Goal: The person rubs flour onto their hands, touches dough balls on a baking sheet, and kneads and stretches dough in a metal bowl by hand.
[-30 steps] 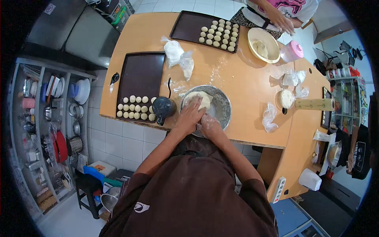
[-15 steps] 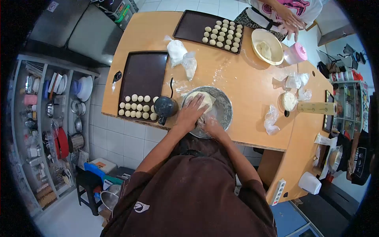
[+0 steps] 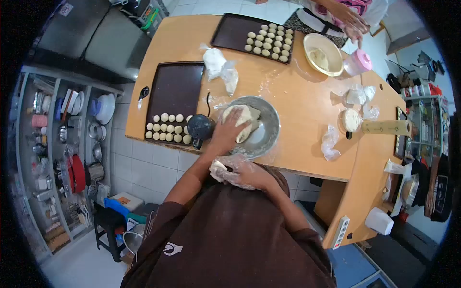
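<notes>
A metal bowl [image 3: 270, 137] stands at the table's front edge with a pale lump of dough [image 3: 246, 115] in its left part. My left hand [image 3: 230, 130] lies on the dough, fingers spread. Below the bowl, near my body, my right hand [image 3: 242, 174] is floury and curled around a small piece of dough [image 3: 219, 171]. Just left of the bowl is a dark round object [image 3: 200, 127] with a thin curved stem. Beside it a dark tray [image 3: 175, 89] holds rows of dough balls at its near end.
Another tray [image 3: 235, 31] of dough balls lies at the back. A cream bowl [image 3: 309, 43] with dough, a pink-lidded container [image 3: 357, 62], plastic bags [image 3: 330, 143] and a roll [image 3: 386, 127] are to the right. A co-worker's hands [image 3: 353, 24] show at the upper right.
My right hand has moved out of the bowl toward my body with a piece of dough. My left hand has stayed on the dough. The co-worker's hands have shifted slightly.
</notes>
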`<state>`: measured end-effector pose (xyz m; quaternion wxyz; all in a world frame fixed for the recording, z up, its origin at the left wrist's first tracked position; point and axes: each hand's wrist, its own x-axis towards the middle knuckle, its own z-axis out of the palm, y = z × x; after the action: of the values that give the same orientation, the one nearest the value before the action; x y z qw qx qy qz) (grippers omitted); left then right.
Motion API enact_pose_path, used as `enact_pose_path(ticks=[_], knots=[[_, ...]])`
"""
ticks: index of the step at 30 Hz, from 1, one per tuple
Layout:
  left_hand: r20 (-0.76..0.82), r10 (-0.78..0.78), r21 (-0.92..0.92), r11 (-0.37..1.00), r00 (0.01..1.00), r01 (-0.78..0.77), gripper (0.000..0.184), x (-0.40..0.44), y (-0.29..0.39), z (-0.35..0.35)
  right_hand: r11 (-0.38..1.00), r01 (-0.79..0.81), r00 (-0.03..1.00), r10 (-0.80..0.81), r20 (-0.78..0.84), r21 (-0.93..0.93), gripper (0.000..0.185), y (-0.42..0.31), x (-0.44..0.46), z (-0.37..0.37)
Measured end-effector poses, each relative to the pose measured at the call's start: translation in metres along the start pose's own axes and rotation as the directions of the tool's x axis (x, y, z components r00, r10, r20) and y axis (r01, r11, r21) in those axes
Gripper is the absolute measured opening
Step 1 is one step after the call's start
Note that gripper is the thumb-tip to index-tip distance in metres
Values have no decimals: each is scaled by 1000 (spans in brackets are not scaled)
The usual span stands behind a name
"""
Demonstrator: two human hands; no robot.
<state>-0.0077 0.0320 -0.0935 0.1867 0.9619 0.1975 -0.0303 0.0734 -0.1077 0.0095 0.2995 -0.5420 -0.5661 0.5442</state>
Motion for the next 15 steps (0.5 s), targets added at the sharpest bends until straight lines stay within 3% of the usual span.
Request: enact_pose_path(ticks=[2,5,7,10,15], knots=[[30,-40,19,999,999,39,76,5,-9,15,957,-138,990,134,33,254,29,-22,-3,-23],[56,-99,-37,994,993,101,85,-2,-3,15,826,-57,849,335,-408,560,21,43,-23,-22],[54,-147,-101,983,988,152,91,-8,2,4,876,-74,751,364,-551,477,17,49,-38,-36],[1,-155,-105,982,988,154,90,-12,3,10,757,69,690,434,-579,650,18,65,-54,-33],[-33,-167,-115,980,985,163,88,-18,8,9,708,74,651,499,-572,702,18,76,-54,-26]])
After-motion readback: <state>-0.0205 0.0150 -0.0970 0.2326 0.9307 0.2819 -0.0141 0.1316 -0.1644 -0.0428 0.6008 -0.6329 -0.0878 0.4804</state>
